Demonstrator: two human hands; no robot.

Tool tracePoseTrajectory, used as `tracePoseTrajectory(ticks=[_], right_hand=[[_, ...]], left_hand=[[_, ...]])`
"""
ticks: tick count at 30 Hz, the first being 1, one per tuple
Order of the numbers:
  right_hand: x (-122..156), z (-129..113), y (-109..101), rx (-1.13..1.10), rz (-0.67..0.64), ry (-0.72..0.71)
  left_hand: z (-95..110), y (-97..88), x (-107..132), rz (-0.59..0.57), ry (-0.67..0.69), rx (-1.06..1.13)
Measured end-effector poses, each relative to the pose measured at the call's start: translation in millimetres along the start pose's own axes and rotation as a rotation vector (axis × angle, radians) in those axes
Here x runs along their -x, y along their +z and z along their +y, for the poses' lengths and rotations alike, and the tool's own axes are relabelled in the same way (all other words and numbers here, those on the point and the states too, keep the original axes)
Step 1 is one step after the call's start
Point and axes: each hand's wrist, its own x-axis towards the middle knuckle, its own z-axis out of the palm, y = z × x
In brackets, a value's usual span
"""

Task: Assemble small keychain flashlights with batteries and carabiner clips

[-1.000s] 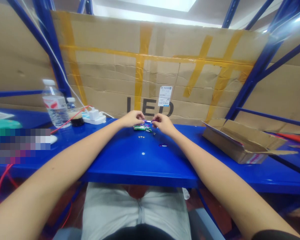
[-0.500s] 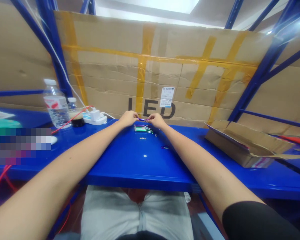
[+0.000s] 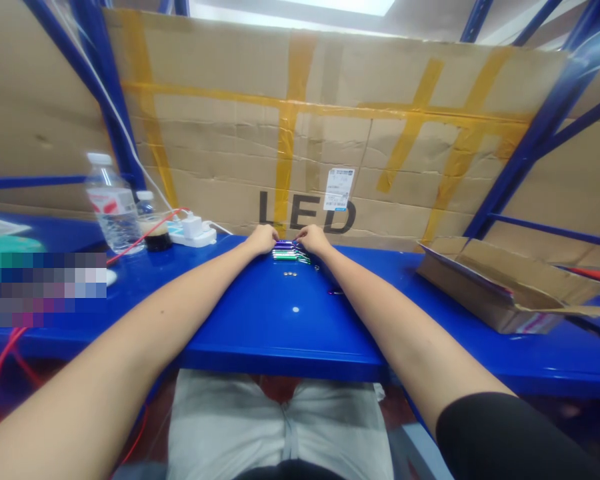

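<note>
At the far side of the blue table, my left hand (image 3: 263,240) is closed with its fingertips at the left end of a slim purple metallic tube (image 3: 285,245). My right hand (image 3: 312,239) pinches the tube's other end, where a thin clip or ring seems to hang. The tube lies against a row of similar shiny tubes (image 3: 284,255), green and silver, with clips at their right ends. Just nearer are several small silver discs (image 3: 291,274). A tiny metal ring (image 3: 317,268) and a purple clip-like piece (image 3: 335,292), partly behind my right forearm, lie to the right.
A white disc (image 3: 295,309) is on the blue table (image 3: 260,327). Leftward stand a water bottle (image 3: 113,207), a cup of dark liquid (image 3: 156,235) and a power strip (image 3: 195,235) with a red cable. An open cardboard box (image 3: 500,287) sits right; a large carton (image 3: 230,147) stands behind.
Both hands have lowered the purple tube slightly, from just above the row to its far edge. The view has shifted a little.
</note>
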Motion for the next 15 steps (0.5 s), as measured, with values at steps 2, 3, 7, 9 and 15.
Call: tracePoseTrajectory(ticks=[2, 3, 7, 9, 15], right_hand=[[1, 2, 0, 0.001, -0.006, 0.006], [2, 3, 0, 0.001, -0.009, 0.010], [7, 7, -2, -0.001, -0.026, 0.025], [8, 8, -3, -0.005, -0.040, 0.029], [11, 12, -8, -0.048, -0.110, 0.004]], left_hand=[[-1, -1.7, 0, -0.009, -0.012, -0.003], [-1, -2.5, 0, -0.013, -0.018, -0.004], [-2, -6.2, 1, -0.018, -0.048, -0.014], [-2, -11.4, 0, -0.021, -0.074, -0.035], [-6, -61.6, 5, -0.124, -0.190, -0.093]])
